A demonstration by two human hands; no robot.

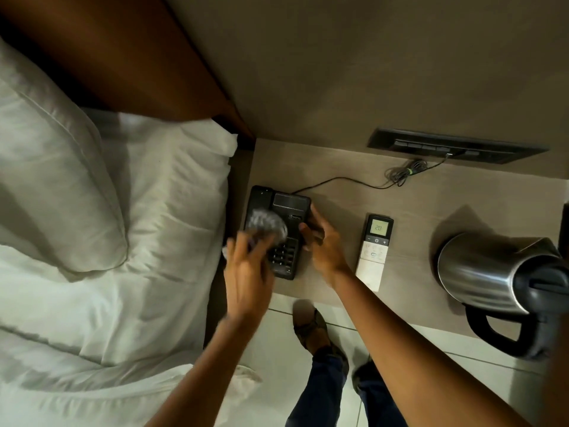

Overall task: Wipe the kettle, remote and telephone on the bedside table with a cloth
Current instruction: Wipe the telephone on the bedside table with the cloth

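While the cloth point(267, 227) was bunched on the telephone point(278, 231), the job looked to be at the phone stage, and whether the remote point(374, 252) and kettle point(489, 277) had been wiped already could not be told from here. The telephone sat at the bed end of the worktop point(338, 167), the remote just beside it to the right, the kettle well apart at the far right edge. The left hand point(248, 278) was blurred, fingers loosely curled on the grey cloth, pressing it over the handset side. The right hand point(323, 245) clasped the phone's right edge, fingers narrow around it, steadying the body against the wipe
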